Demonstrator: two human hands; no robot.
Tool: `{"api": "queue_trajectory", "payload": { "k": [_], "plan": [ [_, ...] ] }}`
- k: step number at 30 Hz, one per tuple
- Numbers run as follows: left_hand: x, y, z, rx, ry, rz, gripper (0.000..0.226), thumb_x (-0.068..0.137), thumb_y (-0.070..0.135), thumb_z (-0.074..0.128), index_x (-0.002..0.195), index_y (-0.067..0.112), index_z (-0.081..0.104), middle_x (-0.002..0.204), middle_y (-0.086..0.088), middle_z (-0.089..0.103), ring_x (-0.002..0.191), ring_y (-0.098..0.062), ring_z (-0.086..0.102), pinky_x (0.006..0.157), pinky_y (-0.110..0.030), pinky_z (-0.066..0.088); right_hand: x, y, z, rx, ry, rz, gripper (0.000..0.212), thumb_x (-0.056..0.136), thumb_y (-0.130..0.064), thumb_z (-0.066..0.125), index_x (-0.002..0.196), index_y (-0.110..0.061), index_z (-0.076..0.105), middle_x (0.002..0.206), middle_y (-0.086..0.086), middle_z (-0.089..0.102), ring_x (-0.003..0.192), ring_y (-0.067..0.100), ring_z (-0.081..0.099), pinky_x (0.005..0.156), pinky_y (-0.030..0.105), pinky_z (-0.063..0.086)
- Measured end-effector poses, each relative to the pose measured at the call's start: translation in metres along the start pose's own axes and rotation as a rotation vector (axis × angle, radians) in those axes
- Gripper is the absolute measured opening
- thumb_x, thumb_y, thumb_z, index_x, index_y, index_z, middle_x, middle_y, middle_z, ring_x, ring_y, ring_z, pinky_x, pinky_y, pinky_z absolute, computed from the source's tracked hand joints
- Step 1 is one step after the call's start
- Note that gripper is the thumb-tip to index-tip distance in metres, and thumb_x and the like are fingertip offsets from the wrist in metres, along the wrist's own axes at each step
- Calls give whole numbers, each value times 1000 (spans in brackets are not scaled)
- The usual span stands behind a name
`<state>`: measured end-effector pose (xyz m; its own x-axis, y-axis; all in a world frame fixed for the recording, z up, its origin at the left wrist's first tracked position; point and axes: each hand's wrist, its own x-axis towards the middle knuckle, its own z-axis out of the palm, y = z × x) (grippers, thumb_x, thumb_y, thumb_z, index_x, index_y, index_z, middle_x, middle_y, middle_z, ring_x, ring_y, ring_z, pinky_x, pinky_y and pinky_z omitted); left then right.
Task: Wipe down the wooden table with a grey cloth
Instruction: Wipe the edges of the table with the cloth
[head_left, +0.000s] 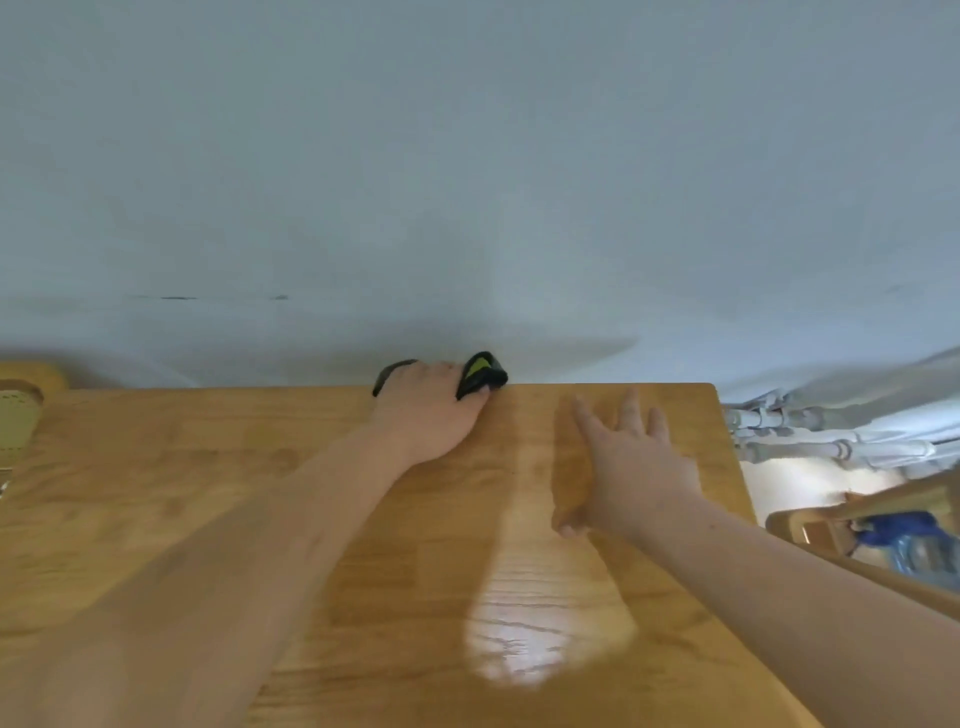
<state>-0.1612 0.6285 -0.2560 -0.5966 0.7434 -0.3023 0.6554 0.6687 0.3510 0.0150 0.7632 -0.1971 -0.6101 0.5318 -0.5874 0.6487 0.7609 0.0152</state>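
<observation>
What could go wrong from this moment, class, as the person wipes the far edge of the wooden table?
1. The left hand presses a dark cloth with a yellow-green patch right at the wooden table's far edge; a further push could drop it behind, against the wall.
2. The right hand hovers spread above the top, just beside the left; a sideways wipe could run into it.

A bench (208, 519) of light, varnished wood is shown, smooth and glossy, with visible grain and a bright sheen near the front. A dark, soft-looking item with a yellow-green patch (480, 375) is seen at its far edge. The wall (467, 156) behind is matt and pale.
</observation>
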Motion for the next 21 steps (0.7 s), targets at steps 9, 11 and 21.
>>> {"api": "queue_trajectory", "payload": {
  "k": [9, 11, 21],
  "plan": [
    [42, 23, -3, 144, -246, -142, 47, 106, 54, 28, 119, 26, 64, 112, -1, 71, 97, -23, 65, 83, -34, 51, 7, 81, 32, 151, -69, 39, 135, 67, -54, 91, 161, -48, -5, 172, 6, -19, 157, 43, -11, 117, 64, 34],
    [50, 65, 12, 121, -177, -129, 45, 104, 53, 30, 109, 24, 65, 100, -1, 70, 88, -23, 65, 80, -36, 53, 10, 81, 31, 161, -83, 43, 137, 65, -51, 93, 162, -46, -5, 171, 8, -19, 156, 45, -10, 114, 66, 37],
    [77, 126, 13, 32, -348, 13, 46, 109, 54, 30, 141, 31, 54, 134, 0, 65, 120, -24, 59, 92, -32, 43, 18, 96, 43, 159, -76, -47, 137, 69, -60, 88, 161, -43, -12, 169, 11, -26, 155, 47, -13, 116, 68, 33]
  ]
}}
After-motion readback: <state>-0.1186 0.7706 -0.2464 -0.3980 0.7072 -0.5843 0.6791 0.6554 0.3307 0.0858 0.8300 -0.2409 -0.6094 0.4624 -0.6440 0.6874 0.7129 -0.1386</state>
